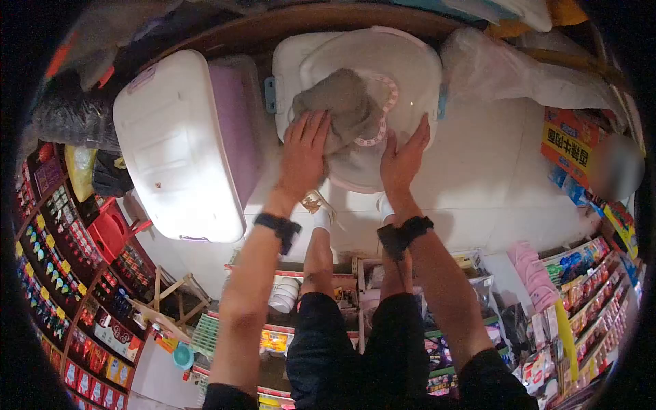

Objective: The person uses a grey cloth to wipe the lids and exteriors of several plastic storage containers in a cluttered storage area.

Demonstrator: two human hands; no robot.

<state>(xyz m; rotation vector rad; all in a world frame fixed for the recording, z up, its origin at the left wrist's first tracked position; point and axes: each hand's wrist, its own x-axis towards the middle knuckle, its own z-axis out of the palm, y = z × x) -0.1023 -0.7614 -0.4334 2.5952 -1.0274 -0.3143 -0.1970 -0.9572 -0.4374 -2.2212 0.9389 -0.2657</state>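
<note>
A bunched grey cloth [345,102] lies over the left part of a round translucent plastic basin [369,167] with a pinkish rim. My left hand [306,147] is on the cloth's near left edge, fingers laid over it and the thumb hidden. At the basin's right side is my right hand [404,160], its fingers stretched upward and the thumb apart, close against the rim. A pink-and-white patterned band [391,102] shows beside the cloth. Behind and under the basin stands a whitish storage box [290,51] with blue side latches.
A purple storage box with a white lid [167,147] stands at the left. Clear plastic wrapping [492,72] lies at the upper right, near an orange printed carton [567,140]. Goods shelves [58,253] line the left; a red stool [113,229] is beside them. Product trays surround my legs.
</note>
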